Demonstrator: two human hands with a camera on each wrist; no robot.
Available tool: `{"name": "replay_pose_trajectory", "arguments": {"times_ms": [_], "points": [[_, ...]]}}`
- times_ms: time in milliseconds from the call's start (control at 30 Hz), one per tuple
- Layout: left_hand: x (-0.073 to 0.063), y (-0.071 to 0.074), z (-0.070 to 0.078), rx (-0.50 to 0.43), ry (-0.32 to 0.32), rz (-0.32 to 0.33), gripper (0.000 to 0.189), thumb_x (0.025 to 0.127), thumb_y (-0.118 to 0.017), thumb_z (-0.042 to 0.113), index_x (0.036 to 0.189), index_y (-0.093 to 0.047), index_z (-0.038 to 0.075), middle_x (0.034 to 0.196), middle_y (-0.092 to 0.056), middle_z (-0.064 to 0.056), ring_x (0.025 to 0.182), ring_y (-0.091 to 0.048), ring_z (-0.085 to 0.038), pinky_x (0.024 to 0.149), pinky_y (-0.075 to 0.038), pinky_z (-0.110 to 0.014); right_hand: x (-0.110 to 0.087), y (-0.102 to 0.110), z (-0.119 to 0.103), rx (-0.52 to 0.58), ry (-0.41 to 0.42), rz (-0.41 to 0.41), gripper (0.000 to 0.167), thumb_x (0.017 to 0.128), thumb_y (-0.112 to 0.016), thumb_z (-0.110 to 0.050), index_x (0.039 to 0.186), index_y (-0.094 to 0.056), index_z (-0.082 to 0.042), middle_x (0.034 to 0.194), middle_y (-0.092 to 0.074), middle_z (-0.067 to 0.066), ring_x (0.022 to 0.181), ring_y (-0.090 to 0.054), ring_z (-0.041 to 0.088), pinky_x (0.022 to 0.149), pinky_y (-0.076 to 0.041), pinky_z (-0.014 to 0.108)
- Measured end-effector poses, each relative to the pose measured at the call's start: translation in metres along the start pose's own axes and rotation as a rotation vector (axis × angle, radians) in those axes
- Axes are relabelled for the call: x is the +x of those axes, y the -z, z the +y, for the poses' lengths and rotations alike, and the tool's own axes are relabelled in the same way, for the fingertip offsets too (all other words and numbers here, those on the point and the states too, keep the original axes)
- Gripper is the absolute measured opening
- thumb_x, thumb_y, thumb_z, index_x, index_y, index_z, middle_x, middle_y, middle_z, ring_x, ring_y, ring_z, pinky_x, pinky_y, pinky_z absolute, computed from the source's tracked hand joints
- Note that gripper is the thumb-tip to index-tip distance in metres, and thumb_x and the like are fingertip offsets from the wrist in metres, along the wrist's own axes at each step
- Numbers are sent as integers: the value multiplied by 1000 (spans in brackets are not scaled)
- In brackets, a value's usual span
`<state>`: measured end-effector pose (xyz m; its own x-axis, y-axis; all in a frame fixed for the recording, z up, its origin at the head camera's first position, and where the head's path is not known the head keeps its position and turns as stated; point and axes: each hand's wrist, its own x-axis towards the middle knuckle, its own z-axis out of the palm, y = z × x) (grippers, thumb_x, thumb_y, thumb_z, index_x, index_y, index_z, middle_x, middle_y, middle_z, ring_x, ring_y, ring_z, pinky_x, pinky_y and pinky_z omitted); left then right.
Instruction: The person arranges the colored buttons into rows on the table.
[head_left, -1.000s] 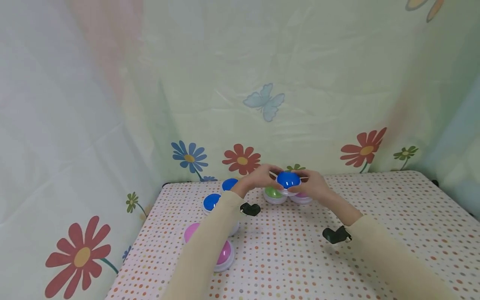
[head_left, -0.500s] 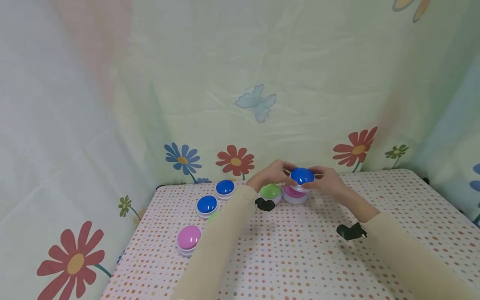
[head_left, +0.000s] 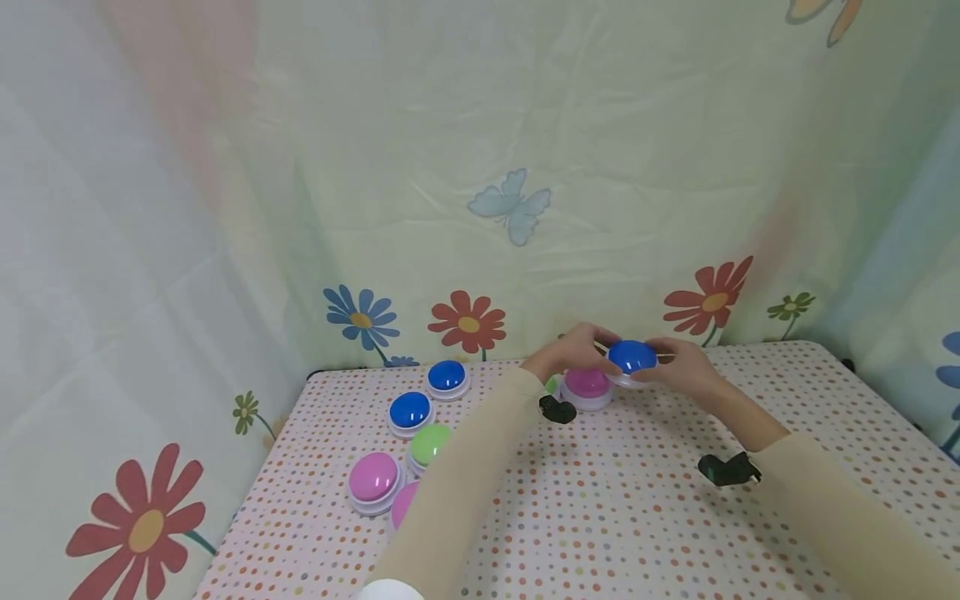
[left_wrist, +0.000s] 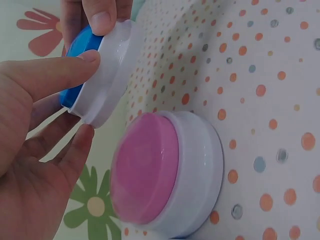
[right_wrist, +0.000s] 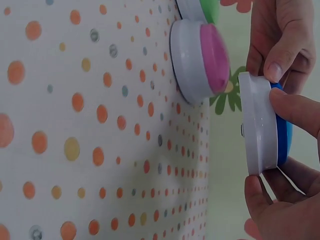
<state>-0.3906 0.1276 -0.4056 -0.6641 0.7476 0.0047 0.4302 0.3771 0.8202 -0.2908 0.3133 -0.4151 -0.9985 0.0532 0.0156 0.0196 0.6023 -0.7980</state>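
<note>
Both hands hold one blue push button [head_left: 632, 356] with a white base, raised above the back of the table. My left hand [head_left: 581, 348] grips its left side and my right hand [head_left: 686, 368] its right side, thumbs at the blue dome's edge. In the right wrist view the white base [right_wrist: 260, 125] is off the cloth, its underside facing the table. Just left of it a pink push button [head_left: 588, 385] stands on the table. Beside that, a green push button [head_left: 552, 386] is mostly hidden by my left hand.
At the table's left stand two blue push buttons [head_left: 447, 377], a green one [head_left: 430, 444] and two pink ones [head_left: 373, 478], one partly behind my left sleeve. The dotted tablecloth [head_left: 600, 517] reaches a flowered backdrop [head_left: 600, 250] behind.
Both hands have carried the blue push button to the right, from over the green and pink buttons to the right of the pink one. The head view has shifted slightly right.
</note>
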Motion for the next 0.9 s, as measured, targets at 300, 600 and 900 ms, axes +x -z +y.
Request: {"name": "replay_pose_trajectory", "arguments": {"times_ms": [300,600,900], "points": [[7,-11,0,15,35,-15,54,81,-80,14,131,-60,6,121,-64,-1,100,-61,-10,84,-49,-20,-6,5,6,-11,1,-9,85,87,-74,-33,143,-30,12,141,-34,38,126,-33,56,97,-36,66],[11,-19,-7,81,52,-15,53,80,-81,17,129,-62,10,120,-64,2,101,-60,-9,86,-47,-21,-4,1,17,-2,-30,11,85,83,-77,-32,143,-33,10,142,-35,35,128,-33,53,97,-36,66],[11,-22,-10,107,51,-19,54,80,-81,18,129,-62,9,122,-64,1,103,-60,-10,85,-48,-21,-3,-3,23,20,-53,-15,80,88,-72,-24,145,-28,11,144,-31,36,129,-30,55,100,-33,65]]}}
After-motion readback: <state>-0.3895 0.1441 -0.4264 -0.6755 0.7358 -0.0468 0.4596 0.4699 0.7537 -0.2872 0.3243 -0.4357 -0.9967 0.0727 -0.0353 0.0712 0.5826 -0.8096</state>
